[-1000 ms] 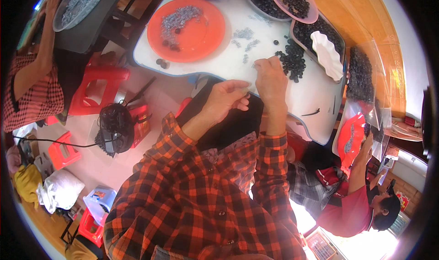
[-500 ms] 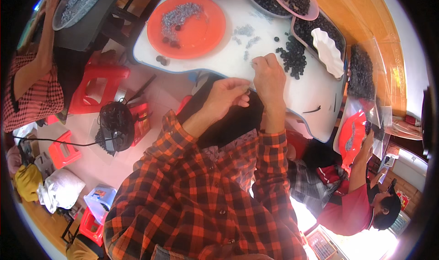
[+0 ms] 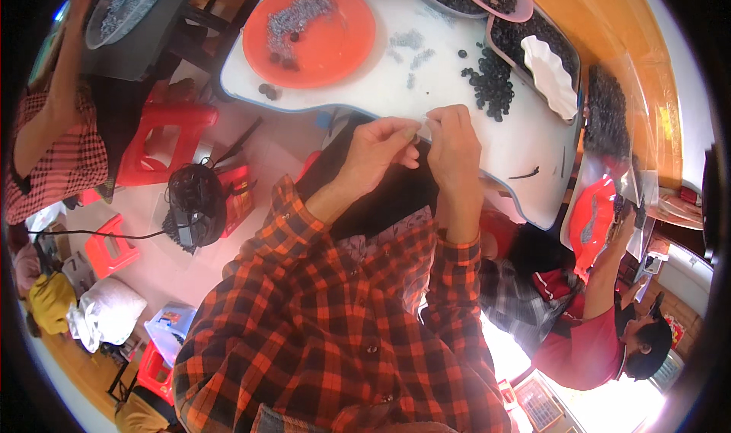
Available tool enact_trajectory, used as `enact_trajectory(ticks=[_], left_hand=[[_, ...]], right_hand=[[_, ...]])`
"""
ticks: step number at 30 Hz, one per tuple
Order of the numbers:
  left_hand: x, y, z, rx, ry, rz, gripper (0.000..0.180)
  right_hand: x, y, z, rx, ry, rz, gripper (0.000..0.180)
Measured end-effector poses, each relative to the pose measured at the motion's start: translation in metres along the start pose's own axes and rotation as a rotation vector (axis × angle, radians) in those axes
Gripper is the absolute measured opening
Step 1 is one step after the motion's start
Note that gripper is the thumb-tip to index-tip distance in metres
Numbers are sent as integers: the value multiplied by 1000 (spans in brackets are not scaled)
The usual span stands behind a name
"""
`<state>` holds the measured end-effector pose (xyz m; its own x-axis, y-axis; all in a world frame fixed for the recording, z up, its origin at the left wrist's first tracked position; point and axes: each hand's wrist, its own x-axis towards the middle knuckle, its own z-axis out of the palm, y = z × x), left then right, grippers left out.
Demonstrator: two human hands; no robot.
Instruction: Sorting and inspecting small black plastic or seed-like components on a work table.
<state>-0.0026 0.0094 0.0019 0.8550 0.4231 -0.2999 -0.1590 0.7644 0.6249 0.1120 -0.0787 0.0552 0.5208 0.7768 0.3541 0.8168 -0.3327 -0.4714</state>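
The white surface (image 3: 525, 151) is carrying loose black beads (image 3: 491, 90) at one o'clock; both hands, left hand (image 3: 378, 153) and right hand (image 3: 454, 140), are pinching a tiny pale piece (image 3: 423, 129) over its edge, so it is risking slipping floorward.

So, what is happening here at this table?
A person in a plaid shirt holds both hands together at the white table's near edge: left hand and right hand pinch a tiny pale piece between fingertips. Loose black beads lie just beyond; an orange plate holds grey pieces.
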Motion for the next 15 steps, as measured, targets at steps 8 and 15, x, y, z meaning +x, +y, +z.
enact_trajectory(ticks=[8,15], left_hand=[[-3,1,10,148,-40,19,20],[-4,-1,10,138,-48,-28,20]], right_hand=[[-22,-2,-7,-85,16,-85,12],[-30,-8,-11,9,75,-78,12]])
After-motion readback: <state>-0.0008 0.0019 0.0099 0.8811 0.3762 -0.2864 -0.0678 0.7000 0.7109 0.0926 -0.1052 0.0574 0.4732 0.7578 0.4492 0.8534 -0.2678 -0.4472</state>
